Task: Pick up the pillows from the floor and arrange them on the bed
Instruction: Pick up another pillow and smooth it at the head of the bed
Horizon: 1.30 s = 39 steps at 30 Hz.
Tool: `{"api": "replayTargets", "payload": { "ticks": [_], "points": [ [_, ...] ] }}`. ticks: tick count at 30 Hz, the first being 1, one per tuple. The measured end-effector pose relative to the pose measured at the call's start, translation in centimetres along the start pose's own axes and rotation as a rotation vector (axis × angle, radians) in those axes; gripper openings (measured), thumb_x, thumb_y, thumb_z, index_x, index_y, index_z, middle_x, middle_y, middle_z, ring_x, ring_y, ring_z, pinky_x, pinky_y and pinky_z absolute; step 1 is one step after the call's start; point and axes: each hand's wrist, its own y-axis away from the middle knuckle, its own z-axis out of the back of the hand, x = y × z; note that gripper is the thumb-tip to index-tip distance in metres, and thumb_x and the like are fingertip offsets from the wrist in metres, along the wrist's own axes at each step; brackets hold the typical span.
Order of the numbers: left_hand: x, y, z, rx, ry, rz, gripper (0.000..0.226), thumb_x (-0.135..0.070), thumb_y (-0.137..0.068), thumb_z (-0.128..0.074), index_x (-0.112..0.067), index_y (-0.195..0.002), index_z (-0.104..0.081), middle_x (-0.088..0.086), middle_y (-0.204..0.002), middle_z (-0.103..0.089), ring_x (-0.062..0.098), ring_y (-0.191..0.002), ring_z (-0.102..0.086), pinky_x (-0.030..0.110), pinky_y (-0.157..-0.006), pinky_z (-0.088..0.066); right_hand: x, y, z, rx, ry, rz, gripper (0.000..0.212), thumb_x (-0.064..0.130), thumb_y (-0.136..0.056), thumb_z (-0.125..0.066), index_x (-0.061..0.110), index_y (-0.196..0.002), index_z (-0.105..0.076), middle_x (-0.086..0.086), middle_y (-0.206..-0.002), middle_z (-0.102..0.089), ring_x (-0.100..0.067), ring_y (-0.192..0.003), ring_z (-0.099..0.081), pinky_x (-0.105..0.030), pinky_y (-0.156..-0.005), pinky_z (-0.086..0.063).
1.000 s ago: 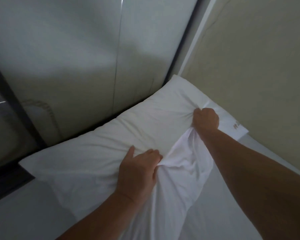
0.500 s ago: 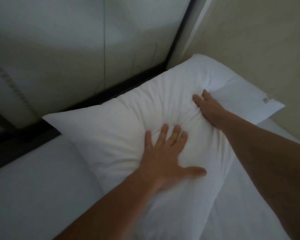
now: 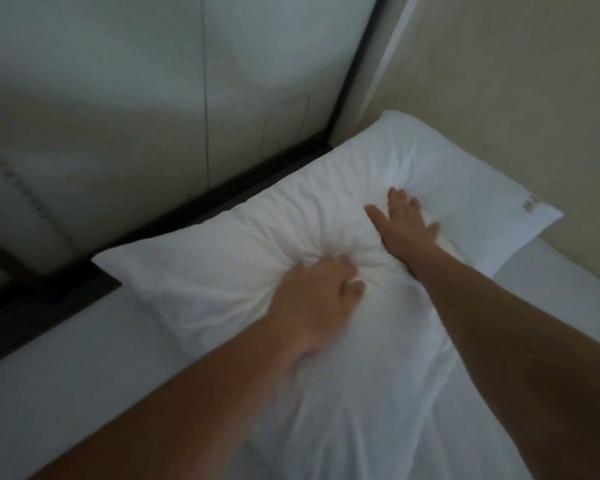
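Note:
A white pillow [image 3: 222, 271] lies on the bed [image 3: 66, 393] in the corner, its long side along the headboard and its far end, with a small printed tag, against the side wall. My left hand [image 3: 319, 296] is on the pillow's middle, fingers curled into the cover, and creases run toward it. My right hand [image 3: 406, 223] rests flat on the pillow a little further back, fingers spread, pressing a dent into it. More white fabric [image 3: 361, 410] stretches from the pillow toward me between my forearms.
A pale padded headboard [image 3: 118, 116] rises behind the pillow, with a dark frame ledge [image 3: 32, 306] at its foot on the left. A beige wall [image 3: 516, 81] closes the right side. White sheet lies on both sides of the pillow.
Both hands let go of the bunched cover and laid the pillow down flat. Since half a second ago the left hand's fingers have curled into the cover; the right hand stays flat.

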Motion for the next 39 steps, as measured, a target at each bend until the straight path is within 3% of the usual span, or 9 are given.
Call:
{"api": "replayTargets", "payload": {
  "ticks": [4,7,13,17,22,26,29,33,39],
  "points": [
    [4.6,1.1,5.0,-0.233,-0.531,0.266,0.104,-0.088,-0.063,-0.038,-0.023,-0.143,-0.022,0.012,-0.155,-0.021,0.037,-0.141,-0.015,0.063,-0.110,-0.008,0.1,2.9,-0.1,-0.185,0.005,-0.338,0.111,0.089,-0.063,-0.026,0.022,-0.148,0.000,-0.008,-0.159,0.004,-0.027,-0.144,0.005,-0.066,-0.106,-0.003],
    [6.3,2.3,5.6,-0.051,-0.298,0.586,0.138,-0.103,-0.036,-0.030,-0.026,-0.147,0.000,0.015,-0.157,-0.011,0.038,-0.142,-0.010,0.069,-0.108,-0.009,-0.7,3.4,0.7,-0.155,-0.153,-0.601,0.130,0.089,-0.056,-0.040,0.004,-0.146,-0.001,-0.023,-0.154,-0.007,-0.037,-0.141,-0.007,-0.062,-0.109,-0.012],
    [4.3,4.0,3.9,-0.223,-0.243,0.427,0.064,-0.072,-0.081,-0.041,-0.018,-0.113,-0.055,0.011,-0.109,-0.066,0.031,-0.094,-0.060,0.037,-0.073,-0.043,-2.7,5.3,2.0,-0.347,-0.193,-0.464,0.034,0.021,-0.085,-0.053,-0.002,-0.109,-0.058,-0.024,-0.116,-0.062,-0.041,-0.108,-0.057,-0.041,-0.091,-0.046],
    [0.9,4.8,5.1,-0.465,-0.296,0.233,0.037,-0.042,-0.093,-0.048,-0.010,-0.081,-0.062,0.013,-0.068,-0.065,0.033,-0.063,-0.058,0.033,-0.057,-0.035,-3.4,6.4,7.9,-0.494,-0.241,-0.482,0.028,0.015,-0.086,-0.052,-0.006,-0.101,-0.063,-0.025,-0.108,-0.066,-0.039,-0.103,-0.060,-0.038,-0.086,-0.048],
    [-3.3,3.6,5.0,-0.645,-0.170,0.174,0.010,-0.020,-0.084,-0.068,-0.010,-0.081,-0.065,0.020,-0.063,-0.063,0.043,-0.063,-0.058,0.038,-0.053,-0.038,-5.7,6.3,11.7,-0.798,-0.356,-0.405,0.027,0.020,-0.088,-0.048,0.006,-0.095,-0.070,-0.019,-0.096,-0.070,-0.037,-0.094,-0.061,-0.037,-0.080,-0.046],
    [-3.6,4.9,0.3,-0.311,-0.358,0.347,0.033,-0.039,-0.095,-0.044,-0.013,-0.098,-0.063,0.015,-0.098,-0.067,0.037,-0.091,-0.060,0.046,-0.077,-0.046,-9.5,6.4,7.6,-0.590,-0.294,-0.420,0.026,0.021,-0.092,-0.046,0.006,-0.102,-0.066,-0.019,-0.104,-0.068,-0.037,-0.098,-0.059,-0.036,-0.082,-0.045],
    [-2.7,3.9,-1.1,-0.168,-0.505,0.420,0.060,-0.051,-0.093,-0.019,-0.013,-0.129,-0.049,0.016,-0.143,-0.042,0.035,-0.132,-0.033,0.060,-0.107,-0.024,-10.4,5.8,4.7,-0.318,-0.259,-0.416,0.051,0.041,-0.093,-0.041,0.000,-0.119,-0.055,-0.026,-0.125,-0.056,-0.041,-0.115,-0.050,-0.042,-0.097,-0.038],
    [-3.2,-1.8,-1.1,-0.329,-0.426,0.119,0.080,-0.074,-0.080,0.001,-0.029,-0.147,-0.005,0.010,-0.159,0.002,0.038,-0.143,0.007,0.069,-0.106,0.010,-9.3,2.1,5.1,-0.361,-0.150,-0.345,0.084,0.078,-0.075,-0.020,0.031,-0.144,-0.016,-0.006,-0.159,-0.006,-0.034,-0.143,-0.007,-0.066,-0.107,-0.010],
    [0.7,-1.9,-8.0,-0.129,-0.407,0.139,0.080,-0.083,-0.074,0.001,-0.042,-0.143,0.010,0.003,-0.158,0.018,0.033,-0.141,0.023,0.072,-0.103,0.010,-10.7,-0.8,-0.1,-0.142,0.093,-0.240,0.076,0.079,-0.077,-0.009,0.043,-0.144,-0.004,0.009,-0.159,0.004,-0.026,-0.144,0.007,-0.067,-0.106,0.004]
  ]
}}
